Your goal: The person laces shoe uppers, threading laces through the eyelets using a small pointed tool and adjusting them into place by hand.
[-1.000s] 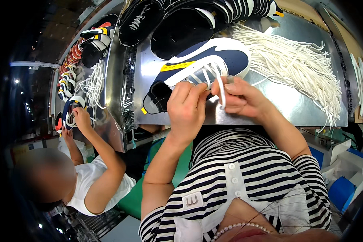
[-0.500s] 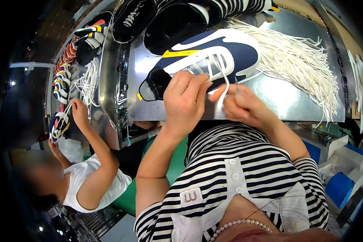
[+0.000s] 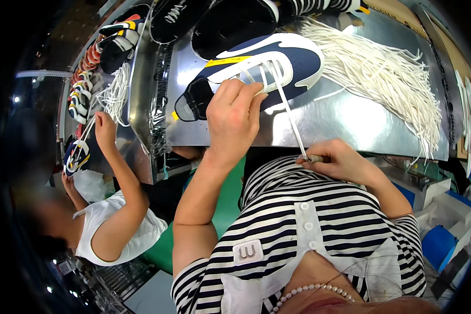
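A navy and white sneaker (image 3: 306, 65) with a yellow stripe lies on its side on the metal table, its toe pointing right. My left hand (image 3: 233, 118) is closed at the near edge of its lacing opening, thumb and fingers pinching there; the fingertips partly hide what they grip. From the front eyelets a white shoelace (image 3: 290, 119) runs taut down past the table's front edge. Its lower end is caught on a small metal-tipped hook tool (image 3: 318, 158). My right hand (image 3: 345, 161) is closed round the tool's handle, close to my striped shirt.
A large bundle of white laces (image 3: 382, 83) lies right of the sneaker. Black shoes (image 3: 235, 29) stand along the back. At the left, a co-worker's hand (image 3: 105, 131) pulls laces beside a row of shoes (image 3: 80, 99). Boxes and a blue bin (image 3: 438, 246) stand at lower right.
My right hand has drawn back from the sneaker toward my body, pulling the lace out straight. The sneaker and my left hand have shifted slightly left and up.
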`<action>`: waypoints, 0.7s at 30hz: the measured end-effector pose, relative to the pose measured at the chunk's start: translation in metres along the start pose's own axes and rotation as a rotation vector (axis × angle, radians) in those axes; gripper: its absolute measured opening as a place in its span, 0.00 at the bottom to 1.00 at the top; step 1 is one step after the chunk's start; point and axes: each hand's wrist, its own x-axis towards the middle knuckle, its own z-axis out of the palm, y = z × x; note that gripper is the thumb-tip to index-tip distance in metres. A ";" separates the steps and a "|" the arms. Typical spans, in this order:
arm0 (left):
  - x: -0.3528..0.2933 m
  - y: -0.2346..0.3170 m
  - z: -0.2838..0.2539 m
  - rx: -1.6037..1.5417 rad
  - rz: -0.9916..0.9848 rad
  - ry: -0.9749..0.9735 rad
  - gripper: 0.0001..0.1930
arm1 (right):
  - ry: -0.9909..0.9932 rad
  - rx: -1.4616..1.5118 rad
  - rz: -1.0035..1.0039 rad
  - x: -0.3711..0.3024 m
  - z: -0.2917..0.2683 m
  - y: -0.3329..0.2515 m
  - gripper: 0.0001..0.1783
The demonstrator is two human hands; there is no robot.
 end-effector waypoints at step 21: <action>-0.006 -0.030 0.023 -0.370 -0.673 -0.623 0.16 | 0.656 0.099 -0.292 0.119 -0.011 0.042 0.07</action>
